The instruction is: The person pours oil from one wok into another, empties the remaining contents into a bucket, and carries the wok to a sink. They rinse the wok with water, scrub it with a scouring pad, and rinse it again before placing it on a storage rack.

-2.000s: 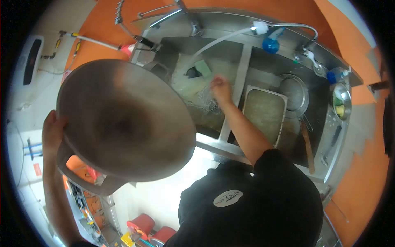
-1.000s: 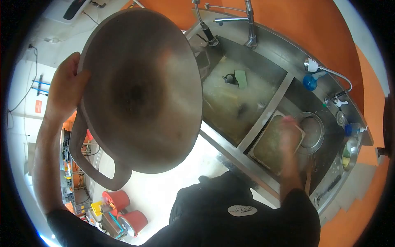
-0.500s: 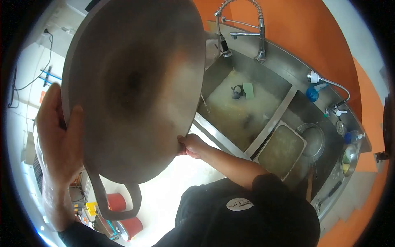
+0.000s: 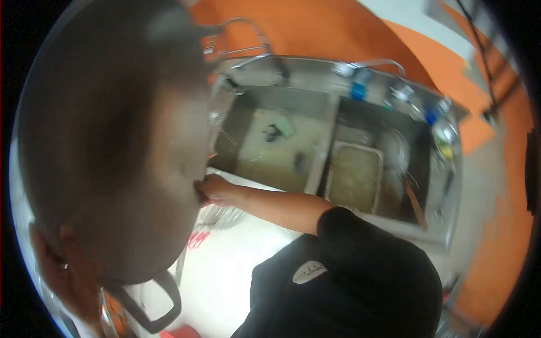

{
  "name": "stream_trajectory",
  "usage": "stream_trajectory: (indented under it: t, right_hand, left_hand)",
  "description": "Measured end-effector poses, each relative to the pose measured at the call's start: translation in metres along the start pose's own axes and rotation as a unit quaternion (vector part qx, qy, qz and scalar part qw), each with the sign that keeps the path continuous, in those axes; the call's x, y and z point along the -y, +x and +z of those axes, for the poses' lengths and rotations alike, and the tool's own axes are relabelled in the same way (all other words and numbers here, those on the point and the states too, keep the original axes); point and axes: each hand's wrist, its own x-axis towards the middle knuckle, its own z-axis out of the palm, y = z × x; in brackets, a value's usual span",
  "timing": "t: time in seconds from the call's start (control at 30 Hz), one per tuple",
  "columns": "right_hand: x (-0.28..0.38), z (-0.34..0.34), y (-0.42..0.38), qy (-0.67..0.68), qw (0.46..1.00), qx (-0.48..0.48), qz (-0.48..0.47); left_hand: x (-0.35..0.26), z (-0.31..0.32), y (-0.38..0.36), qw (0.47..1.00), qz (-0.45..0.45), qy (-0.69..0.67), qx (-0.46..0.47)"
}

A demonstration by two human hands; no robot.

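Observation:
A large grey metal wok [image 4: 112, 121] with a loop handle [image 4: 155, 318] fills the left side of the view, its broad face turned toward me. The face is dull, with a darker patch in the middle. My left hand [image 4: 66, 270] grips the rim at the lower left, its thumb lying over the face. On the opposite edge, my right hand [image 4: 215, 190] pinches the rim, with the arm stretched across in front of my body. The wok is held up in the air, beside the sink.
The left basin [image 4: 225, 132] contains cloudy water, a green sponge [image 4: 285, 127] and a small dark object. In the right basin [image 4: 394, 211] are a rectangular tray [image 4: 378, 180] of murky water and a wooden handle [image 4: 416, 205]. A blue bottle [image 4: 359, 90] stands behind, near the orange wall [image 4: 338, 34].
The wok and both hands have shifted left in view, and the left hand sits lower. The sink appears turned and further left as my head moved. Both hands keep hold.

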Motion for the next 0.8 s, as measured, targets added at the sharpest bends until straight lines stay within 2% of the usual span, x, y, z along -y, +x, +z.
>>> stream_trajectory:
  t: [0.03, 0.07, 0.1, 0.17, 0.23, 0.27, 0.3, 0.33, 0.37, 0.4, 0.43, 0.47, 0.53, 0.6, 0.67, 0.7, 0.77, 0.8]
  right_hand:
    - [-0.004, -0.012, -0.003, 0.040, 0.998, 0.012, -0.047]
    - [-0.003, -0.023, -0.011, 0.053, 0.995, 0.014, -0.078]
    - [-0.001, -0.031, -0.023, 0.064, 0.992, 0.022, -0.109]
    - [0.001, -0.049, -0.066, 0.094, 0.982, 0.003, -0.164]
    - [0.008, -0.053, -0.120, 0.111, 0.971, -0.003, -0.212]
    - [0.006, -0.053, -0.146, 0.132, 0.961, -0.014, -0.244]
    - [0.003, -0.052, -0.167, 0.151, 0.949, -0.022, -0.274]
    - [-0.003, -0.059, -0.181, 0.129, 0.947, -0.033, -0.291]
    - [-0.011, -0.068, -0.196, 0.109, 0.944, -0.048, -0.306]
    - [-0.017, -0.075, -0.220, 0.103, 0.946, -0.076, -0.299]
    - [-0.025, -0.082, -0.245, 0.099, 0.946, -0.105, -0.291]
    - [-0.037, -0.076, -0.268, 0.102, 0.928, -0.144, -0.327]
    - [-0.058, -0.064, -0.313, 0.110, 0.901, -0.213, -0.362]
    - [-0.088, -0.058, -0.357, 0.100, 0.884, -0.259, -0.377]
    - [-0.114, -0.050, -0.396, 0.072, 0.871, -0.292, -0.389]
    - [-0.125, -0.044, -0.417, 0.064, 0.849, -0.342, -0.398]
    - [-0.147, -0.029, -0.454, 0.055, 0.816, -0.410, -0.403]
    - [-0.157, -0.022, -0.472, 0.044, 0.800, -0.436, -0.411]
  left_hand:
    - [0.005, -0.002, -0.003, 0.997, -0.079, -0.023, 0.003]
    - [0.014, -0.006, -0.002, 0.991, -0.040, -0.123, 0.041]
    - [0.030, -0.005, -0.002, 0.988, -0.012, -0.142, 0.054]
    - [0.064, -0.008, 0.001, 0.998, 0.013, 0.025, -0.058]
    - [0.079, -0.013, 0.005, 0.989, 0.032, -0.137, 0.049]
    - [0.096, -0.004, 0.003, 0.977, 0.108, -0.182, 0.035]
    - [0.128, 0.008, 0.001, 0.948, 0.073, -0.299, 0.085]
    - [0.140, 0.027, -0.012, 0.934, 0.031, -0.351, 0.053]
    - [0.148, 0.045, -0.022, 0.890, -0.020, -0.448, 0.080]
    - [0.135, 0.055, -0.036, 0.904, 0.000, -0.419, 0.086]
    - [0.134, 0.071, -0.044, 0.890, 0.003, -0.443, 0.106]
    - [0.141, 0.089, -0.055, 0.874, 0.003, -0.470, 0.123]
    - [0.165, 0.140, -0.071, 0.868, -0.029, -0.475, 0.141]
    - [0.177, 0.181, -0.104, 0.834, -0.079, -0.496, 0.229]
    - [0.146, 0.197, -0.150, 0.758, -0.142, -0.579, 0.265]
    - [0.138, 0.213, -0.167, 0.745, -0.145, -0.591, 0.273]
    - [0.132, 0.246, -0.213, 0.472, -0.211, -0.770, 0.375]
    - [0.135, 0.267, -0.239, 0.490, -0.229, -0.748, 0.384]
